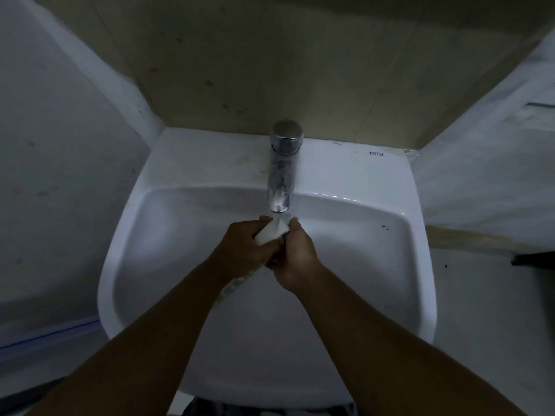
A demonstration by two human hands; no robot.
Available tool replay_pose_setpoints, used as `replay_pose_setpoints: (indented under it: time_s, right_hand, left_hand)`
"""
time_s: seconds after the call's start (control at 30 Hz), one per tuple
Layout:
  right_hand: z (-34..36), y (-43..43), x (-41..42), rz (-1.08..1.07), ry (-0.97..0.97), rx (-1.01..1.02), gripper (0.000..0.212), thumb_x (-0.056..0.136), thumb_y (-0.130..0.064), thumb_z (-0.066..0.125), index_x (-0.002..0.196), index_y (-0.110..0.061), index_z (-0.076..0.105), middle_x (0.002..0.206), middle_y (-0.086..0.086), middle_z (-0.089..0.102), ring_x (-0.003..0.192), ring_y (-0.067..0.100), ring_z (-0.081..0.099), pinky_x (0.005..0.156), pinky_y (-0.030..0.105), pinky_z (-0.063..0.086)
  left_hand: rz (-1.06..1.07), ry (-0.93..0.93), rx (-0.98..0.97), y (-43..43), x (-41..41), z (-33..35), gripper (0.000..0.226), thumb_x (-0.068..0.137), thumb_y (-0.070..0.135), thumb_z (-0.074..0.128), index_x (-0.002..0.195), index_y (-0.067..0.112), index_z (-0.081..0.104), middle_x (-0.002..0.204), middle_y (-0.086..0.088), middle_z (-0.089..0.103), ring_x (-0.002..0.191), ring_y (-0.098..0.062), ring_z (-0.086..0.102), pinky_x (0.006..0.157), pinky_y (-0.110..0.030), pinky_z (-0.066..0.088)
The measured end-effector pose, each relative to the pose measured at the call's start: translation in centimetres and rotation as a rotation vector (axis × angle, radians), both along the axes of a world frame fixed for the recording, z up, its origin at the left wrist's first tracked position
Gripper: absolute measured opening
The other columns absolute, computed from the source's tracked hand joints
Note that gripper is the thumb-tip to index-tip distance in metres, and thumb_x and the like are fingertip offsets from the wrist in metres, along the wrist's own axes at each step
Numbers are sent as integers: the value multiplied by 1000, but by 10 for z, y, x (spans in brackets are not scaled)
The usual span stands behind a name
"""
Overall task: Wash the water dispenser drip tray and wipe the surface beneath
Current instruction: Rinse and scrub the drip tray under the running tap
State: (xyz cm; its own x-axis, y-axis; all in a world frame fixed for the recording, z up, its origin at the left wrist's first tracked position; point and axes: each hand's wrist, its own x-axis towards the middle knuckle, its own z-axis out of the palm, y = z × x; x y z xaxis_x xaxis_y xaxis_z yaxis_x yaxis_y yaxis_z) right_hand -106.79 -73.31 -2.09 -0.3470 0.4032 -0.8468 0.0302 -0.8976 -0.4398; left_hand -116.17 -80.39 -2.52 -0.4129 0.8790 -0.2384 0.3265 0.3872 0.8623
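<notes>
Both my hands meet over the white sink, just under the spout of the chrome tap. Between them is a small white drip tray; only its upper end shows, the rest is hidden by my fingers. My left hand grips it from the left and my right hand wraps it from the right and below. Water seems to fall from the spout onto the tray's top. A wet, pale streak trails down below my left wrist; I cannot tell whether it is water or cloth.
The sink is fixed in a corner, with a beige wall behind and grey walls on both sides. A wooden ledge runs along the right, with a dark object at its end. The room is dim.
</notes>
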Motion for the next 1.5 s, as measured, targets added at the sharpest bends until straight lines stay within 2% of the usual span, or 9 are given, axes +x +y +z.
replay_pose_setpoints:
  time_s: [0.2,0.37,0.57,0.67,0.83,1.1,1.2,1.3,1.5]
  right_hand:
    - [-8,-29,-17,135,-39,192,59,82,-67,55,123,-25,66,112,10,73,103,27,71,96,49,55]
    - [-17,-29,-16,222,-162,337,32,96,-50,45,105,-28,68,106,3,73,98,21,69,92,45,56]
    - [-20,-16,-12,268,-470,533,56,97,-62,37,98,-19,73,100,6,75,94,25,71,86,34,54]
    - [-19,-9,-7,311,-389,514,49,95,-60,45,94,-21,75,94,0,76,88,18,72,89,40,58]
    - [-15,-12,13,551,-122,644,44,99,-41,36,131,-25,60,128,0,65,115,18,62,102,43,48]
    - [-16,-5,45,570,-183,757,23,100,-37,51,108,-26,69,100,1,74,91,18,70,86,38,56]
    - [-9,11,43,585,-116,714,19,98,-18,59,112,-11,70,101,16,74,81,20,70,72,25,56]
    - [-1,26,40,726,-32,650,21,94,-4,60,112,-9,69,96,7,73,77,8,66,61,11,49]
    - [-6,26,41,770,-92,684,23,94,-8,61,116,-10,70,102,3,73,82,10,67,73,23,52]
  left_hand:
    - [282,-348,6,-11,-11,-18,53,81,64,59,94,15,74,89,-6,76,84,-23,72,82,-40,56]
    - [383,-483,-145,-13,3,-24,54,97,62,37,102,26,76,98,-2,77,94,-21,73,86,-37,55]
    - [494,-627,-118,5,30,-23,52,97,59,38,106,21,73,105,-5,75,97,-23,72,84,-37,56]
    - [558,-641,-115,9,33,-25,58,92,65,38,103,20,73,104,-6,75,96,-22,71,85,-39,56]
    - [730,-845,-141,15,15,-26,55,98,56,41,93,15,75,93,-13,75,84,-28,71,78,-35,54]
    - [849,-944,72,10,20,-23,37,102,39,45,92,8,63,78,-11,67,73,-25,66,74,-37,55]
    - [933,-1024,174,4,18,-20,32,103,32,43,102,7,62,88,-13,67,82,-27,64,85,-44,53]
    - [1000,-1054,258,1,13,-20,30,104,31,42,110,8,60,93,-12,66,86,-26,64,92,-48,50]
    - [998,-1109,302,-5,11,-19,35,102,38,38,94,13,61,88,-10,62,83,-26,62,86,-45,50]
